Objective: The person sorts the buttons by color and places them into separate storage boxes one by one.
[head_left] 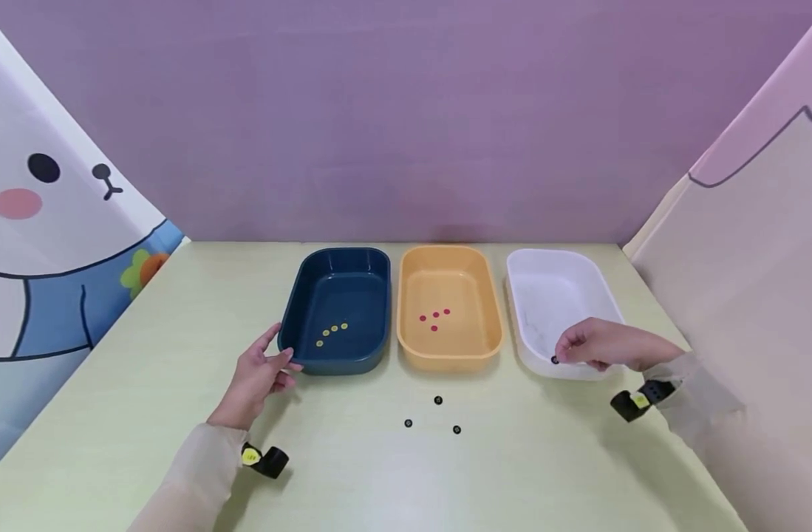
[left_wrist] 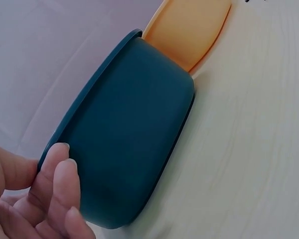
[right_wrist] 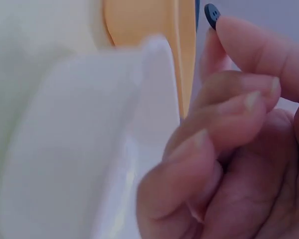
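Note:
My right hand (head_left: 598, 343) pinches a black button (right_wrist: 212, 16) between thumb and index finger, over the near edge of the white tray (head_left: 522, 325). The other fingers are curled toward the palm. My left hand (head_left: 256, 377) holds the near left corner of the dark blue tray (left_wrist: 129, 114) at its rim, several fingers against the outer wall. Several yellow buttons (head_left: 335, 329) lie in the dark blue tray. Several red buttons (head_left: 435, 315) lie in the orange tray (head_left: 448, 362), between the other two. Three black buttons (head_left: 438, 400) lie on the table in front of it.
The three trays stand side by side toward the back of the pale table (head_left: 352, 473). A purple backdrop (head_left: 406, 118) rises behind them. A cartoon-printed cloth (head_left: 53, 244) borders the left side, and another light cloth (head_left: 751, 258) the right.

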Demonstrator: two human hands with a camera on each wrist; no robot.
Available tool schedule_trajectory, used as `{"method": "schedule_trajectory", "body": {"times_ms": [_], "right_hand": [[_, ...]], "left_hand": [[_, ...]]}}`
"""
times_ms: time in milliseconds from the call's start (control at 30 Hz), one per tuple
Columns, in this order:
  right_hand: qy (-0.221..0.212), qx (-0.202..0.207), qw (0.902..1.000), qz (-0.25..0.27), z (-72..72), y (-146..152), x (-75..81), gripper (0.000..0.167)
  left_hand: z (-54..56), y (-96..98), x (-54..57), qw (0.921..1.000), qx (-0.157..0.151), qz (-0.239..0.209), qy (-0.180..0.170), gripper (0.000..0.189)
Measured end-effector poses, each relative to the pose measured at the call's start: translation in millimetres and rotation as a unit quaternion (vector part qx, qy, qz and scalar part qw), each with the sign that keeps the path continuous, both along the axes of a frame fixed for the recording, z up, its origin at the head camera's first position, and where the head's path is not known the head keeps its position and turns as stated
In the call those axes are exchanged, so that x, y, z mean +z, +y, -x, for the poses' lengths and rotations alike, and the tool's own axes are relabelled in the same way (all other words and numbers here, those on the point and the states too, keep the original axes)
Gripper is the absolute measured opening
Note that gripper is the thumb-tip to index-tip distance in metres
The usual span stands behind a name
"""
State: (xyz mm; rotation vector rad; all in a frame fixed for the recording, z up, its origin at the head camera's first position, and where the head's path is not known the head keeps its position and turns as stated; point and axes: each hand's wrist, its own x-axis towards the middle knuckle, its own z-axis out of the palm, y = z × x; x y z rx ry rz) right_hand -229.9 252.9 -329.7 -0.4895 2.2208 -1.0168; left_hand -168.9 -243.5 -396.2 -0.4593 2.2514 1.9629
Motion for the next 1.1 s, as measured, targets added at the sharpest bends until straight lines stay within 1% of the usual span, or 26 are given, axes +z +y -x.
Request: {"method": "schedule_trajectory", "body": {"times_ms": [167,267,367,467,600,767,900,1000,1100], "right_hand": [[-0.017,-0.027,0.9993,-0.020,23.3,7.0,11.3,0.020],[-0.025,-0.049,0.9979,-0.034,35.7,10.4,17.5,0.019],[-0.030,-0.081,0.9954,-0.041,47.3,12.3,20.9,0.019],[-0.035,-0.118,0.9918,-0.034,58.4,13.4,20.3,0.015],[-0.038,-0.151,0.9877,-0.006,71.5,13.6,11.2,0.011],[-0.041,-0.165,0.9854,0.012,83.2,5.4,-11.9,0.013],[-0.039,-0.181,0.9826,0.010,88.6,-2.1,-25.7,0.012],[-0.025,-0.184,0.9825,-0.003,92.0,-3.8,-30.4,0.012],[-0.010,-0.177,0.9839,-0.027,94.9,-0.9,-32.5,0.012]], "left_hand": [[-0.5,0.8,-0.2,1.0000,-0.004,0.001,0.002,0.065],[-0.3,0.9,-0.7,1.0000,-0.005,0.000,0.003,0.065],[-0.2,0.4,-0.9,1.0000,-0.003,0.003,0.002,0.065],[-0.1,-0.2,-1.6,1.0000,-0.001,0.003,0.002,0.065],[0.3,-0.6,-3.1,1.0000,-0.001,0.002,0.006,0.065],[-2.0,-3.7,-2.8,1.0000,0.000,0.003,0.006,0.065],[-4.1,-5.1,-2.1,1.0000,0.003,0.005,0.002,0.064],[-3.8,-3.4,-2.4,0.9999,0.010,0.005,0.001,0.063],[-0.9,0.7,-3.7,0.9999,0.008,-0.003,0.007,0.063]]}}
